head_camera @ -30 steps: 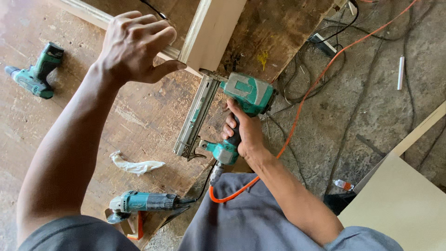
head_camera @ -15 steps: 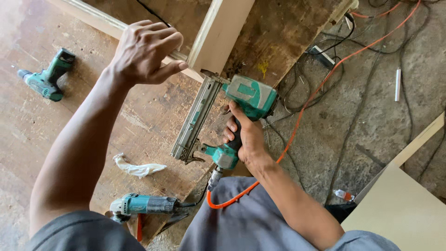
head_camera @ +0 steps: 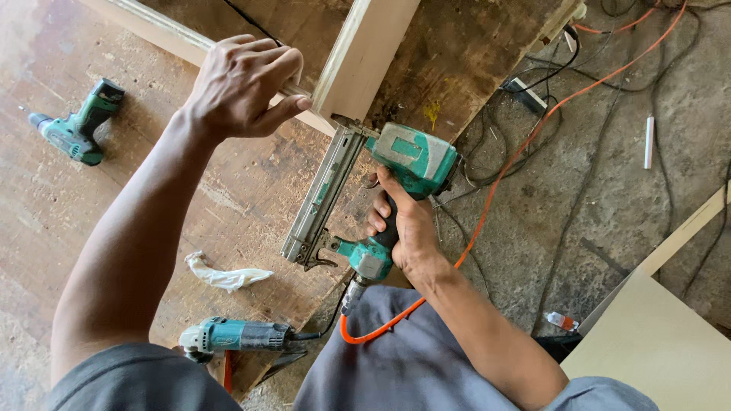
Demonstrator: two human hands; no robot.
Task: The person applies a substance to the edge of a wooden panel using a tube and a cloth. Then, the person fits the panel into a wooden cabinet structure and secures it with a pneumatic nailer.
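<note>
a: fingers [head_camera: 266,65] of the left hand [head_camera: 236,87] were curled over the long wooden rail [head_camera: 152,27], thumb pressed at the joint where the upright board [head_camera: 365,53] met it. half a second before, that hand sat a little further from the board.

b: and the right hand [head_camera: 407,228]?

a: clenched round the handle of the green nail gun [head_camera: 381,183], nose touching the foot of the board. it had crept closer, so i judged the joint was lined up for fastening.

b: trigger pulled?

a: couldn't tell, the finger was hidden.

b: around them?

a: orange air hose [head_camera: 487,205], green drill [head_camera: 72,129], angle grinder [head_camera: 236,335], white rag [head_camera: 221,275] on the bench.
</note>
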